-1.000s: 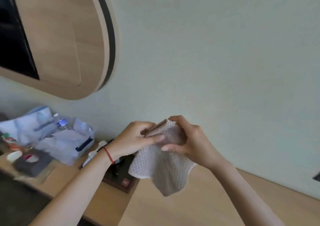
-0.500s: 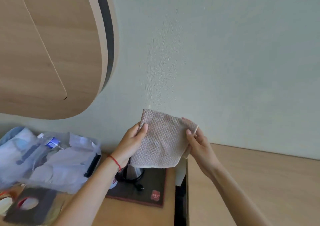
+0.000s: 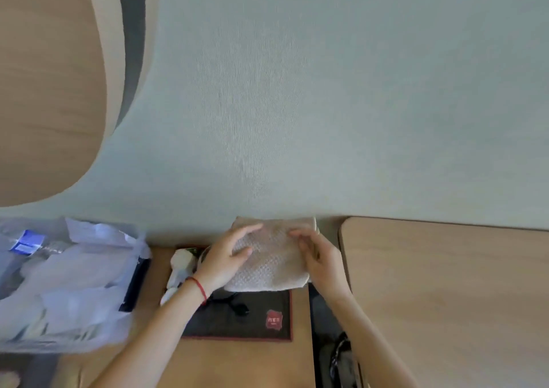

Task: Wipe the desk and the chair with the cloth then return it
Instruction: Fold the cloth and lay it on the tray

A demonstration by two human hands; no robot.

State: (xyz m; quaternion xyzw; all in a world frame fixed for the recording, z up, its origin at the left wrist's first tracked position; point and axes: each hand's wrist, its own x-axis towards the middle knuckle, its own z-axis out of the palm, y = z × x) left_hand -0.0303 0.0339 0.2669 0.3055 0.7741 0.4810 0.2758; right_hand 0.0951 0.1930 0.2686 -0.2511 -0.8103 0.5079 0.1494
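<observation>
Folded beige cloth [image 3: 270, 264], lower centre, over the upper edge of a dark mat [image 3: 237, 325] on the table [image 3: 243, 361]. Left grip [image 3: 228, 258] rests on it, fingers nearly straight; right grip [image 3: 322, 261] pinches its right edge. Lower left: clear plastic bag [image 3: 74, 283] containing a blue-labelled bottle [image 3: 28, 243].

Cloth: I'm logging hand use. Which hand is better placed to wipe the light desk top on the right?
Probably the right hand: it is nearer that desk top, and its fingers curl round the right edge of the cloth; the left hand lies flat on it, farther away.
</observation>
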